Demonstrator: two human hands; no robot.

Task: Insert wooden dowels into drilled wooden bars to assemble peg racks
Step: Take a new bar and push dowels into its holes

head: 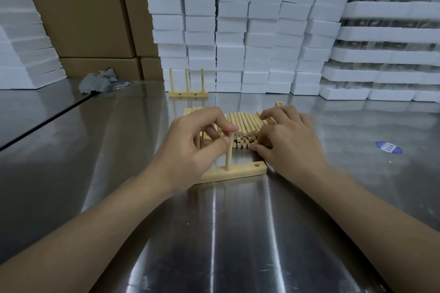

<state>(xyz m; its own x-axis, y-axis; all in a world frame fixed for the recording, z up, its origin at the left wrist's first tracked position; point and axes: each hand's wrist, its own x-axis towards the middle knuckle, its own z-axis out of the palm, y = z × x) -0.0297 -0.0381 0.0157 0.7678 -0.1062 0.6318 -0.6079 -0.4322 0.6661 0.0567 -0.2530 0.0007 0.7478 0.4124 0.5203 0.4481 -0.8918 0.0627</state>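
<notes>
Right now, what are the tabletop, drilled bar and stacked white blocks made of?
Tabletop: likely stainless steel, brushed, streaky mirror-like reflections. Drilled bar: pale bare wood, matte, like the dowel standing in it. Stacked white blocks: probably expanded polystyrene foam, matte with ragged edges.

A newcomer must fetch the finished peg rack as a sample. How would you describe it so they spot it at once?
Start at the wall of white foam blocks behind the steel table. At its foot, left of centre, stands the finished rack: a short wooden bar with three upright dowels. Unlike the nearer bar, it stands alone, untouched.
</notes>
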